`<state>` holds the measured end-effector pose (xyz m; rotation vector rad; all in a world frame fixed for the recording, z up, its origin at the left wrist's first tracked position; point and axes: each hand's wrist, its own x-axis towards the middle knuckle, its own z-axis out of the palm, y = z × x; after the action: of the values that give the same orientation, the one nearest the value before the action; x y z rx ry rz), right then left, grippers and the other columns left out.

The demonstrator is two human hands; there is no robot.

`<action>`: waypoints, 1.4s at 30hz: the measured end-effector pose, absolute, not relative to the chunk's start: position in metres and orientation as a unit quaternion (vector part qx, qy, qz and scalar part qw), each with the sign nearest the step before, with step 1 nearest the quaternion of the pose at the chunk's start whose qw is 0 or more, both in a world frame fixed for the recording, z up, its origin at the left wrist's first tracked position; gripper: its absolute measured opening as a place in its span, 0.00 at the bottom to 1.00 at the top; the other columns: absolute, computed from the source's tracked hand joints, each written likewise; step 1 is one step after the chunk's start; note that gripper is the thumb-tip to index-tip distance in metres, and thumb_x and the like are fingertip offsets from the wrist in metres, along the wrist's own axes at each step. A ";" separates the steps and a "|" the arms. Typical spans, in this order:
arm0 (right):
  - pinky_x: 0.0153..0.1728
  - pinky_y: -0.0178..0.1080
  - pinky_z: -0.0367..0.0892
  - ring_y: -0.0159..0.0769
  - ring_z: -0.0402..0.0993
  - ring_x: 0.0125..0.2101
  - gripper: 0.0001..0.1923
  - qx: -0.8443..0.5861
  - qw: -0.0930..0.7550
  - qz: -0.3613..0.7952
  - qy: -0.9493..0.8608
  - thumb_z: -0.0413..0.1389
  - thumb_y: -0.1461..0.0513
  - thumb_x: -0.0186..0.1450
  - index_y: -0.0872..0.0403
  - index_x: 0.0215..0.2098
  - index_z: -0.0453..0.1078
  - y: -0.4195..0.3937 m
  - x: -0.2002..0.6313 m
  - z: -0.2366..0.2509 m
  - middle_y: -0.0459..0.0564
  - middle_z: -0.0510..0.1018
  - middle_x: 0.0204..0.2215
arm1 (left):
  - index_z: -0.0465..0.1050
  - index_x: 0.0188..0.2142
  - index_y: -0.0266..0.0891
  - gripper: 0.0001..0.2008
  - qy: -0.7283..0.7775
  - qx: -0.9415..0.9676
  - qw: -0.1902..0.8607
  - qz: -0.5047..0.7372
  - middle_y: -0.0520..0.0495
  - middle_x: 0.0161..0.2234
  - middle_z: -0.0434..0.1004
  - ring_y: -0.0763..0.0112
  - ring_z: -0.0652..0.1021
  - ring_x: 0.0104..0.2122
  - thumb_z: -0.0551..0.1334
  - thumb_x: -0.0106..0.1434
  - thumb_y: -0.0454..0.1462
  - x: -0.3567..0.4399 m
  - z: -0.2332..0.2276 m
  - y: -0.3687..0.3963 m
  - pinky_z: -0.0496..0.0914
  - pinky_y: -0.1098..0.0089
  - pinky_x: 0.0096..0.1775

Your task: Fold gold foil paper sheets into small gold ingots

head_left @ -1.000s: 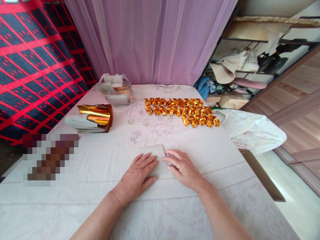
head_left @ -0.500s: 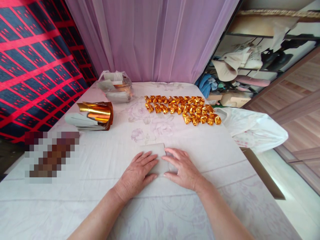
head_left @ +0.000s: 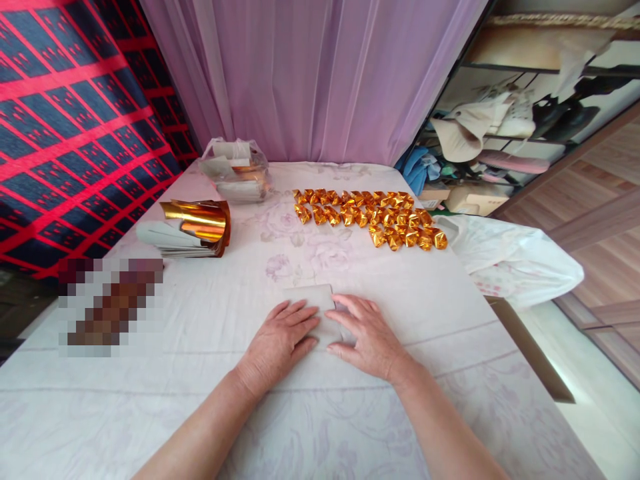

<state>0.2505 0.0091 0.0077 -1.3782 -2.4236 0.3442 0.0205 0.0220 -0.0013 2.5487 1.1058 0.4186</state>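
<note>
While both my hands lie flat, fingers spread and clamped on nothing, my left hand [head_left: 277, 343] and right hand [head_left: 367, 337] press a grey paper [head_left: 315, 303] onto the worktop [head_left: 200, 400] just before me. Farther left sits a gold foil stack [head_left: 193, 227]; farther right, rows of folded gold pieces [head_left: 370, 217]; beyond them, a bag [head_left: 235, 170].

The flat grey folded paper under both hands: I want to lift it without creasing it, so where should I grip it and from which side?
Probably the far edge of the flat grey folded paper. It pokes out bare beyond the left hand and right hand, which lie flat on the rest. Since it lies flush on the white cloth-covered table, slide fingertips under that far edge.
</note>
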 end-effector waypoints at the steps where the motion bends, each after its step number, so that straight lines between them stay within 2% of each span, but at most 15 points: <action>1: 0.55 0.54 0.62 0.49 0.64 0.57 0.24 -0.484 0.166 0.119 -0.851 0.66 0.56 0.57 0.51 0.51 0.72 0.009 0.250 0.007 0.58 0.68 0.58 | 0.71 0.56 0.45 0.18 0.389 0.894 0.166 0.150 0.47 0.59 0.71 0.56 0.68 0.61 0.61 0.67 0.39 0.021 -0.001 0.022 0.61 0.49 0.61; 12: 0.52 0.52 0.64 0.48 0.66 0.54 0.13 -0.445 0.196 0.058 -0.872 0.61 0.59 0.63 0.51 0.47 0.75 0.008 0.245 0.008 0.57 0.71 0.56 | 0.73 0.53 0.45 0.15 0.406 0.881 0.179 0.164 0.46 0.57 0.73 0.58 0.69 0.60 0.59 0.68 0.40 0.023 0.000 0.022 0.62 0.50 0.60; 17: 0.51 0.49 0.66 0.45 0.70 0.51 0.11 -0.422 0.220 0.048 -0.878 0.57 0.58 0.67 0.52 0.45 0.75 0.009 0.245 0.006 0.55 0.76 0.50 | 0.71 0.54 0.42 0.24 0.394 0.883 0.192 0.171 0.43 0.57 0.73 0.54 0.68 0.60 0.65 0.62 0.49 0.022 0.003 0.021 0.60 0.49 0.61; 21: 0.50 0.49 0.67 0.44 0.72 0.50 0.11 -0.421 0.209 0.058 -0.881 0.56 0.57 0.68 0.51 0.46 0.75 0.009 0.245 0.006 0.53 0.78 0.47 | 0.71 0.49 0.42 0.14 0.397 0.876 0.193 0.194 0.43 0.55 0.75 0.58 0.70 0.59 0.63 0.65 0.43 0.021 0.002 0.020 0.60 0.50 0.61; 25: 0.53 0.50 0.65 0.45 0.71 0.51 0.14 -0.432 0.201 0.086 -0.875 0.59 0.58 0.64 0.50 0.47 0.75 0.007 0.246 0.009 0.53 0.77 0.49 | 0.70 0.44 0.41 0.07 0.394 0.876 0.203 0.190 0.44 0.55 0.75 0.58 0.70 0.59 0.60 0.66 0.38 0.020 0.003 0.021 0.61 0.49 0.60; 28: 0.53 0.50 0.65 0.45 0.70 0.52 0.15 -0.433 0.206 0.095 -0.873 0.60 0.60 0.62 0.50 0.48 0.75 0.008 0.247 0.009 0.53 0.77 0.49 | 0.70 0.43 0.41 0.06 0.394 0.877 0.206 0.183 0.44 0.55 0.75 0.58 0.70 0.59 0.59 0.67 0.37 0.020 0.004 0.021 0.61 0.49 0.61; 33: 0.50 0.48 0.66 0.42 0.72 0.48 0.11 -0.438 0.220 0.085 -0.867 0.55 0.64 0.66 0.49 0.44 0.76 0.011 0.248 0.005 0.51 0.79 0.46 | 0.72 0.42 0.41 0.06 0.392 0.874 0.192 0.213 0.44 0.53 0.76 0.60 0.72 0.57 0.59 0.67 0.37 0.017 0.002 0.022 0.64 0.51 0.60; 38: 0.47 0.46 0.68 0.41 0.73 0.44 0.09 -0.458 0.253 0.097 -0.847 0.54 0.63 0.68 0.52 0.40 0.76 0.014 0.244 0.001 0.51 0.79 0.42 | 0.74 0.37 0.40 0.05 0.412 0.860 0.175 0.244 0.42 0.52 0.77 0.62 0.75 0.53 0.60 0.66 0.36 0.009 0.002 0.025 0.71 0.60 0.54; 42: 0.46 0.46 0.68 0.40 0.73 0.43 0.10 -0.475 0.273 0.109 -0.830 0.52 0.61 0.69 0.52 0.38 0.76 0.015 0.242 -0.003 0.51 0.79 0.41 | 0.74 0.34 0.40 0.06 0.427 0.852 0.169 0.251 0.43 0.50 0.77 0.62 0.77 0.50 0.60 0.66 0.37 0.004 0.005 0.027 0.72 0.60 0.52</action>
<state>0.2420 0.0154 -0.0027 -1.2772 -2.2322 0.2920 0.0038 0.0272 0.0047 2.4222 1.2146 0.7144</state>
